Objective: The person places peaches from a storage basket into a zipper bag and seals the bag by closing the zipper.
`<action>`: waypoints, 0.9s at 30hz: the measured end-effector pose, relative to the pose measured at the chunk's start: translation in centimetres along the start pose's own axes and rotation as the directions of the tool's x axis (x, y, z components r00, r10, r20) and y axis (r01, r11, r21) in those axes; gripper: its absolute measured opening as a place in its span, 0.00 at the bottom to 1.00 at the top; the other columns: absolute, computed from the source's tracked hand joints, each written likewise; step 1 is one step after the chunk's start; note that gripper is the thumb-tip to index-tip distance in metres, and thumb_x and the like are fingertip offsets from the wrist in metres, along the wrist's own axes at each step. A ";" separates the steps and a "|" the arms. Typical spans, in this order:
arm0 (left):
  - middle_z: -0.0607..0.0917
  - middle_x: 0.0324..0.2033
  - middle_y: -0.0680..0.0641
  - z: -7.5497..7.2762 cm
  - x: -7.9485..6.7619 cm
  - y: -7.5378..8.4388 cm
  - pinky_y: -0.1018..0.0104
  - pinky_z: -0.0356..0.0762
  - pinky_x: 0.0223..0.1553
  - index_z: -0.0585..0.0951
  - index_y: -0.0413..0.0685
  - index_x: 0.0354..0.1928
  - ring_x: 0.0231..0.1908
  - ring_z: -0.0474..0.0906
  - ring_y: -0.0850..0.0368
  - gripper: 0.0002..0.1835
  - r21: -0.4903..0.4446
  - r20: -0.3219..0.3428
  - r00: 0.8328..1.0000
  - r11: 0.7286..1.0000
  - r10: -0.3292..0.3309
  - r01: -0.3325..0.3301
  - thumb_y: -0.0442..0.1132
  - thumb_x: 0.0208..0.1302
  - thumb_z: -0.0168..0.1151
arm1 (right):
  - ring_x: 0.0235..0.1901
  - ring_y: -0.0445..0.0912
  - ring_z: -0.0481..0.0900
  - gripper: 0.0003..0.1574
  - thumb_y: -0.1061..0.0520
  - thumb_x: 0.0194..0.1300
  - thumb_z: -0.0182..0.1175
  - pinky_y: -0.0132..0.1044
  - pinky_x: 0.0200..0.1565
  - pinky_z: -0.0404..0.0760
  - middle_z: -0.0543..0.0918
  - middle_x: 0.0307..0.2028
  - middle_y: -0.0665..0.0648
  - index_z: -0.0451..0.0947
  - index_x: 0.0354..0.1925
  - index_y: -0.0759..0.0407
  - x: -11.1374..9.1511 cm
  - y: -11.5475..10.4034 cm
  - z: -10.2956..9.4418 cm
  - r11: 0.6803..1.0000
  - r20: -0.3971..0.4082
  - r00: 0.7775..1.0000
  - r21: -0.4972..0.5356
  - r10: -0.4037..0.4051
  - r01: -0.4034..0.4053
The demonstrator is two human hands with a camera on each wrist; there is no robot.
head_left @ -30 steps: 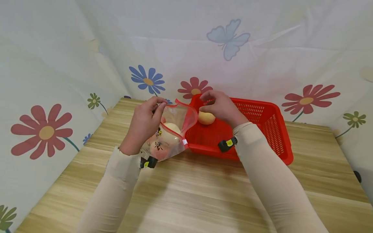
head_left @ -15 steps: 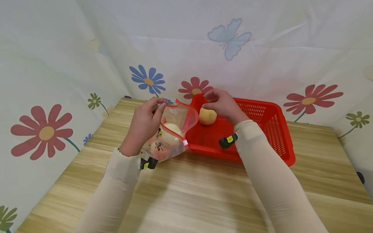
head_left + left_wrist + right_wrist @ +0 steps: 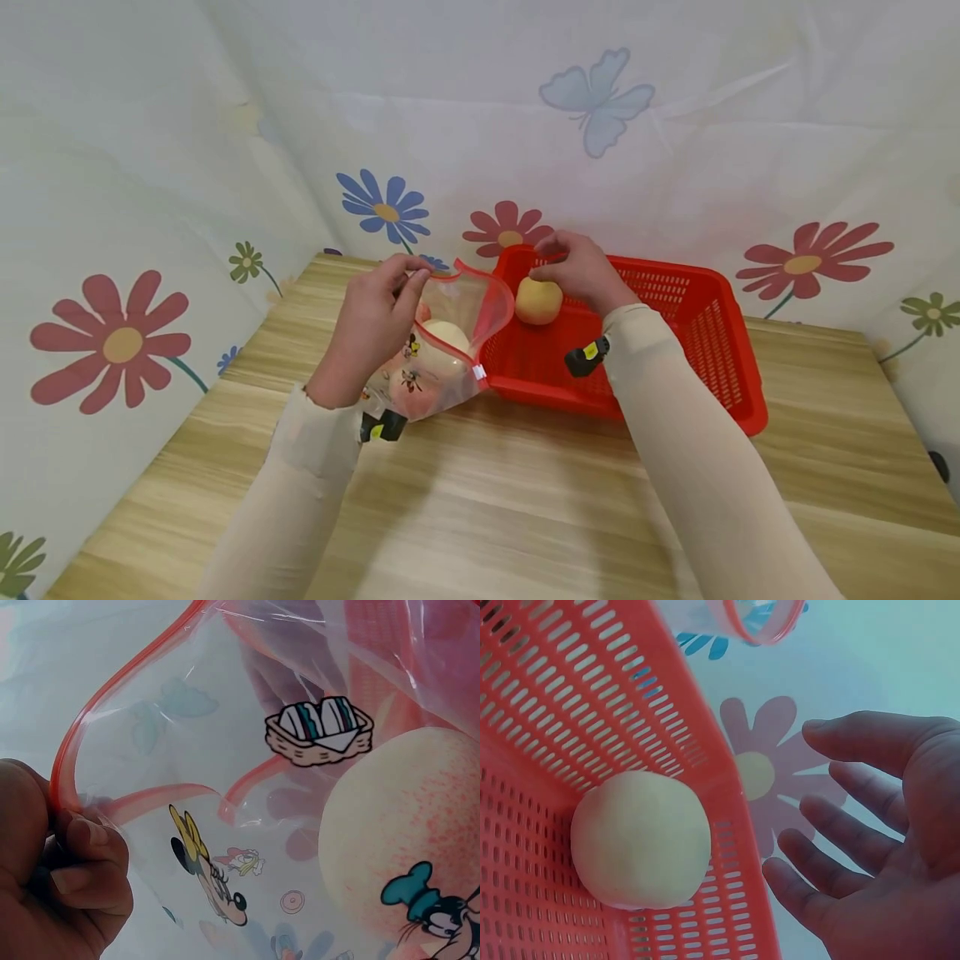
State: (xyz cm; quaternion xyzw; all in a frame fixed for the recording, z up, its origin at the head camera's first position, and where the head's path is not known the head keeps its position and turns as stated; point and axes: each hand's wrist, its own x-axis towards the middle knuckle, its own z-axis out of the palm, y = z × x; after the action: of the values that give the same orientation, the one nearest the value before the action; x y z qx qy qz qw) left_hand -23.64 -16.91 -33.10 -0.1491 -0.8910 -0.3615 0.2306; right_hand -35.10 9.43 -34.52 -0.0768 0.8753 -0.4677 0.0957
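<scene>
My left hand [image 3: 375, 321] pinches the red zip edge of a clear plastic zip bag [image 3: 459, 387] printed with cartoon figures, its mouth gaping. Inside the bag lie peaches [image 3: 405, 817], pale with red speckles. My right hand [image 3: 581, 271] hovers over the back left part of a red plastic basket [image 3: 547, 392], holding nothing, its fingers loosely bent and spread. Below its fingertips a pale yellow peach [image 3: 538, 302] sits in the basket; in the right wrist view a gap shows between this peach and the fingers [image 3: 802, 889].
The bag's right side overlaps the basket's left end. Both are on a wood-grain table [image 3: 480, 517]. A white cloth [image 3: 450, 108] with printed flowers and a butterfly hangs close behind the basket and along the left side.
My right hand has drawn slightly up and right off the peach in the basket, so more of the fruit shows. My left hand keeps its pinch on the bag.
</scene>
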 end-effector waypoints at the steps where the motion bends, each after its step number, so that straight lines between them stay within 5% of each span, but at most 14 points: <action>1: 0.67 0.15 0.48 0.0 0.0 0.0 0.66 0.62 0.19 0.80 0.45 0.49 0.16 0.62 0.54 0.13 -0.001 0.003 1.000 1.000 -0.002 0.002 0.44 0.73 0.52 | 0.58 0.52 0.70 0.31 0.53 0.60 0.68 0.49 0.55 0.79 0.71 0.64 0.55 0.70 0.60 0.50 0.1 0.1 0.0 1.000 0.004 1.000 -0.007 0.003 -0.003; 27: 0.68 0.16 0.49 -0.1 -0.3 -0.1 0.66 0.61 0.19 0.80 0.44 0.48 0.16 0.62 0.55 0.12 0.006 -0.004 1.000 1.000 0.006 -0.006 0.43 0.73 0.53 | 0.59 0.55 0.69 0.36 0.51 0.58 0.70 0.54 0.58 0.76 0.72 0.63 0.56 0.70 0.62 0.52 2.2 2.4 1.0 0.993 0.088 0.995 -0.111 0.048 -0.038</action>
State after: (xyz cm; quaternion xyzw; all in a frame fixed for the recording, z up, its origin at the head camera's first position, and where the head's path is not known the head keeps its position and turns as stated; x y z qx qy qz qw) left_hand -23.36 -17.04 -33.27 -0.1504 -0.8912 -0.3584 0.2339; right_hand -37.13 9.40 -37.28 -0.0843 0.8958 -0.4129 0.1409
